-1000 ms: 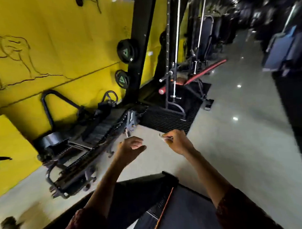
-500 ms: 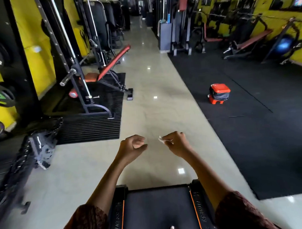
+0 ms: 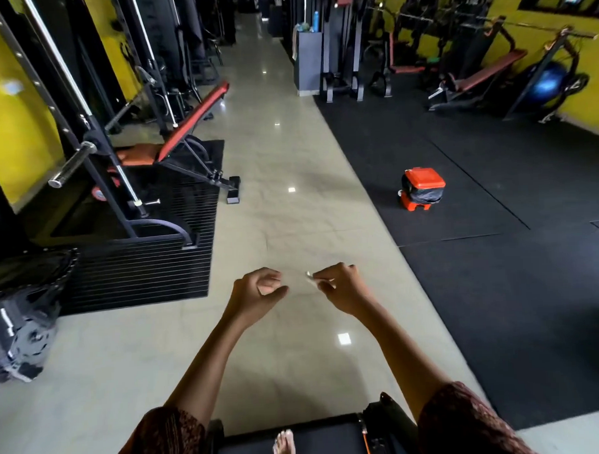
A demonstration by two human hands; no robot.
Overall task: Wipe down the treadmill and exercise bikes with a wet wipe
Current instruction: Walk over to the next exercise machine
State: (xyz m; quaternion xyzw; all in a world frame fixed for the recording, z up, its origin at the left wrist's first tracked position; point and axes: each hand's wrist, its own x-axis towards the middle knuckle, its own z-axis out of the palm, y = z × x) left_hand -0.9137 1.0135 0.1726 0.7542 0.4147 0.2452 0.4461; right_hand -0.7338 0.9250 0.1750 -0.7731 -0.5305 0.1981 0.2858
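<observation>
While atop treadmill [image 3: 327,443], pinching what may be the wet wipe [image 3: 310,277] in right hand [image 3: 341,290], clenching left hand [image 3: 256,291] empty

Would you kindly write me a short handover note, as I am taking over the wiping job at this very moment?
The left hand is raised with fingers curled, holding nothing.
The right hand pinches a small white scrap, seemingly the wipe, in the air above the floor.
The treadmill shows at the bottom edge with a bare foot on it; neither hand touches it.
Done: the picture does not show what has been wiped.
Left: probably take the wipe to a machine; no bike is plainly in view.
</observation>
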